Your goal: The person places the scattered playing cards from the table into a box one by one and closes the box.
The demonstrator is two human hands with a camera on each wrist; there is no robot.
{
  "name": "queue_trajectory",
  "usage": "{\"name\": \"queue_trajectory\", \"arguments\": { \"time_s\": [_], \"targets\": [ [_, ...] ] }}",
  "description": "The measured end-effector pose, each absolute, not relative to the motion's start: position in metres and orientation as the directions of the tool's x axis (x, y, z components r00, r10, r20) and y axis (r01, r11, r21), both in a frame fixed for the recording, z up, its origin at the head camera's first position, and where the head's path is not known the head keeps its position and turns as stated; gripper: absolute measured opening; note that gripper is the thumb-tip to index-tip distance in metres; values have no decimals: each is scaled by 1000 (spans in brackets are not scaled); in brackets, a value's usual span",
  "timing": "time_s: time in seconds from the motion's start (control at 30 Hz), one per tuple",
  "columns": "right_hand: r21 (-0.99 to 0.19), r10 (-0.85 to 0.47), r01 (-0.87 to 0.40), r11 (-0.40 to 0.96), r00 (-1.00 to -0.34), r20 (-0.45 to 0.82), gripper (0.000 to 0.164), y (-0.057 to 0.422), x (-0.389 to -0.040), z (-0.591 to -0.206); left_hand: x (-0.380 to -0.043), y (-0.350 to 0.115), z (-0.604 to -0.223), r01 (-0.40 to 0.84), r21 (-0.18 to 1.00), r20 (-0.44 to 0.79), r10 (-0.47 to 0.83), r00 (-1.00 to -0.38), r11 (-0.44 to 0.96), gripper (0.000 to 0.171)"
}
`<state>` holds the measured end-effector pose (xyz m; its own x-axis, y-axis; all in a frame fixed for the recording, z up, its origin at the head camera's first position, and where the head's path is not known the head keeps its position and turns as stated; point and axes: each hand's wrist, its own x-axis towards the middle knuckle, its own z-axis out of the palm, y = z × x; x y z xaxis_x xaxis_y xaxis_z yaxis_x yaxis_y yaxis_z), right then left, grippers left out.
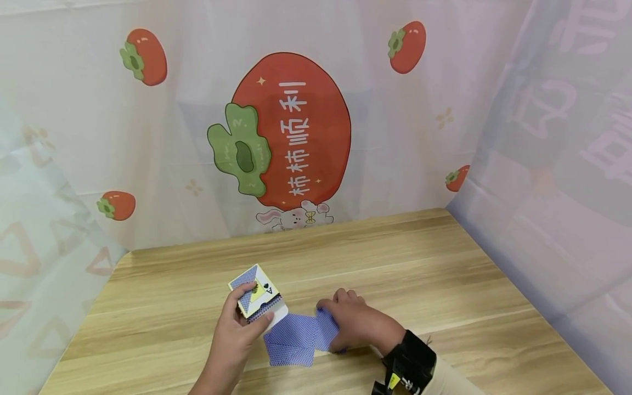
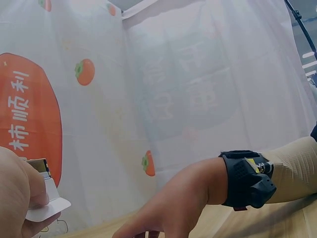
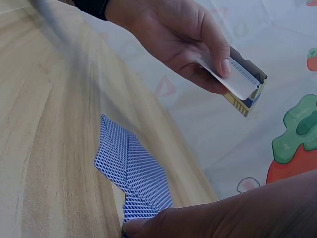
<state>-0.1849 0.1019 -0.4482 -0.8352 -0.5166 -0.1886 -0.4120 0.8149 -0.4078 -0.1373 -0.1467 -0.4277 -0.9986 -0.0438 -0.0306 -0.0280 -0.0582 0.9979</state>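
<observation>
My left hand [image 1: 234, 334] grips a playing-card box [image 1: 253, 299], tilted above the table, thumb on its lower side. Its printed face has an ace of spades design with a blue pattern, and the white flap [image 3: 235, 82] stands open in the right wrist view. Blue-backed playing cards [image 1: 291, 340] lie loosely overlapped on the table below the box. To their right, my right hand [image 1: 357, 323] pinches the edge of the blue-backed cards [image 1: 325, 329] between thumb and fingers. In the right wrist view the thumb [image 3: 141, 227] presses on the near end of the cards.
The wooden table [image 1: 395, 263] extends beyond both hands to a fabric backdrop [image 1: 187, 164] printed with persimmons. More fabric [image 1: 568, 192] hangs along the right side. A black wrist camera strap [image 1: 412, 359] sits over the right sleeve.
</observation>
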Motion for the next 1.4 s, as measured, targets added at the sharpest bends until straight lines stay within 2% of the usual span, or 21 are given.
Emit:
{"name": "queue_trajectory", "arguments": {
  "time_s": [0.3, 0.5, 0.7, 0.93, 1.4],
  "targets": [
    [-433, -559, -447, 782, -812, -171, 85, 96, -178, -447, -138, -147, -429, -29, 998, -31, -37, -999, -48, 74],
    [-380, -581, -499, 779, -802, -138, 85, 94, -174, -445, -137, -147, -430, -34, 999, -35, -36, -999, -35, 74],
    [-328, -602, -539, 776, -788, -127, 63, 95, -173, -443, -138, -146, -429, -35, 999, -37, -45, -998, -29, 74],
    [-374, -605, -520, 768, -782, -153, 40, 96, -175, -439, -138, -147, -429, -30, 999, -31, -50, -998, -37, 74],
    [-417, -627, -525, 742, -764, -154, 36, 98, -170, -423, -139, -147, -430, -27, 999, -29, -40, -999, -46, 73]
  ]
}}
